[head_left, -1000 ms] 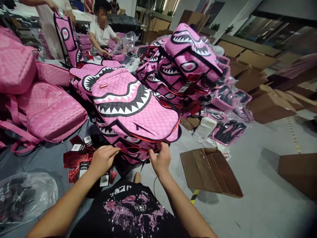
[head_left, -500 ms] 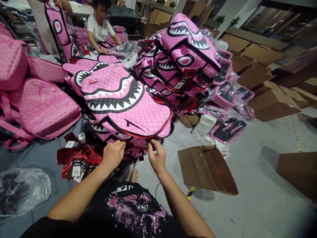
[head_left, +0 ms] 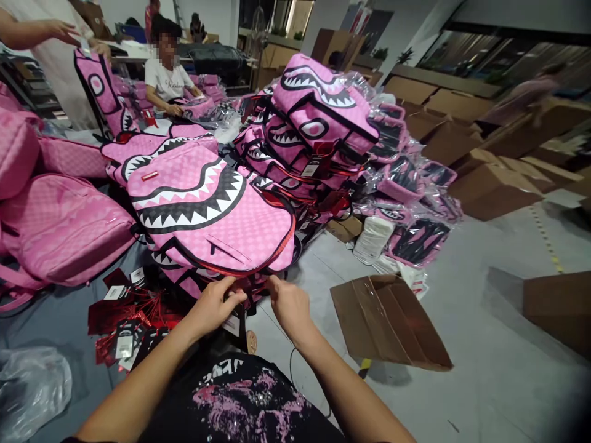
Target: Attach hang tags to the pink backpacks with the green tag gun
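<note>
A pink backpack (head_left: 203, 209) printed with a shark mouth lies on top of a stack of the same bags in front of me. My left hand (head_left: 213, 307) and my right hand (head_left: 289, 306) meet at its near lower edge, fingers pinched together on something small there; a hang tag (head_left: 233, 323) dangles just below my left hand. What exactly each hand pinches is hidden by the fingers. Loose red and black hang tags (head_left: 127, 323) lie on the grey surface to my left.
A tall pile of shark backpacks (head_left: 318, 132), some in plastic, rises behind. Plain pink bags (head_left: 60, 227) lie left. An open cardboard box (head_left: 388, 320) sits on the floor right, more cartons (head_left: 494, 184) beyond. A seated person (head_left: 167, 77) works at the back; another person's hand (head_left: 60, 29) holds a bag up.
My hands have come closer together under the bag's near edge, the left moving right. The view has shifted, so the pile sits further left and lower.
</note>
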`<act>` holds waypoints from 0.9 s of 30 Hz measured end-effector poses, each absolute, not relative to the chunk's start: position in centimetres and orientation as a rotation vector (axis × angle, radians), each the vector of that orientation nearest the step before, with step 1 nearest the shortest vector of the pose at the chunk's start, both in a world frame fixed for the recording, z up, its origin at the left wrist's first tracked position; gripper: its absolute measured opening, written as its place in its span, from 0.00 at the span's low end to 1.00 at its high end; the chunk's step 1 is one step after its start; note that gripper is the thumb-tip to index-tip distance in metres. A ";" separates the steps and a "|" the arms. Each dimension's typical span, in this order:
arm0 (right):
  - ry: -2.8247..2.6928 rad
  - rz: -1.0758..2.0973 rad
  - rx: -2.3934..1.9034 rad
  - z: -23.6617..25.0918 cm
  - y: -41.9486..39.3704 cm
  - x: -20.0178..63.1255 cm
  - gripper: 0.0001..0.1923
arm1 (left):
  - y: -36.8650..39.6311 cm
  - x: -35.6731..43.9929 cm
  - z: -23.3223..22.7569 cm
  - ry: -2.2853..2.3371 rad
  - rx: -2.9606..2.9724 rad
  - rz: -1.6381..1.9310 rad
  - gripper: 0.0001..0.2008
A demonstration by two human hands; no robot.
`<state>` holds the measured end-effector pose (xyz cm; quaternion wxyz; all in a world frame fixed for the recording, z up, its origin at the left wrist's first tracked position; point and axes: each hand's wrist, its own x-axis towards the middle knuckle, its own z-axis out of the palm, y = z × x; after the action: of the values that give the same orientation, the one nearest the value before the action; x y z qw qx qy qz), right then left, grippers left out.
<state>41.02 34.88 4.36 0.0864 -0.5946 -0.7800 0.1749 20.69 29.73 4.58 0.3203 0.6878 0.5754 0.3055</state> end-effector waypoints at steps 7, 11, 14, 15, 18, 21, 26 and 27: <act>-1.990 1.571 -1.452 6.8 37.3 43.0 0.13 | 29.0 20.0 3.7 1.366 1.843 1.108 0.09; -1.229 2.259 -1.040 5.9 37.5 43.3 0.24 | 28.8 20.4 2.5 1.284 2.323 1.292 0.18; -1.075 2.315 -0.934 5.1 37.2 42.9 0.23 | 28.7 20.6 2.6 1.248 2.519 1.203 0.24; -1.054 2.314 -0.911 5.0 37.1 42.7 0.23 | 28.7 20.6 2.8 1.251 2.558 1.190 0.24; -1.007 2.337 -0.899 4.7 36.8 42.4 0.23 | 28.9 21.1 3.3 1.248 2.676 1.219 0.20; -0.978 2.369 -0.946 4.6 36.6 42.4 0.24 | 29.2 21.9 3.8 1.199 2.725 1.289 0.17; -0.980 2.368 -0.967 4.5 36.4 42.2 0.23 | 29.0 23.1 4.4 1.323 2.547 1.500 0.11; -0.958 2.378 -0.963 4.5 36.3 42.1 0.23 | 28.9 23.3 4.5 1.378 2.555 1.515 0.12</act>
<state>42.15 36.32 4.50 0.2002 -0.3444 -0.3426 0.8508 23.27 28.91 4.47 -0.0666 0.7785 0.4199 0.4617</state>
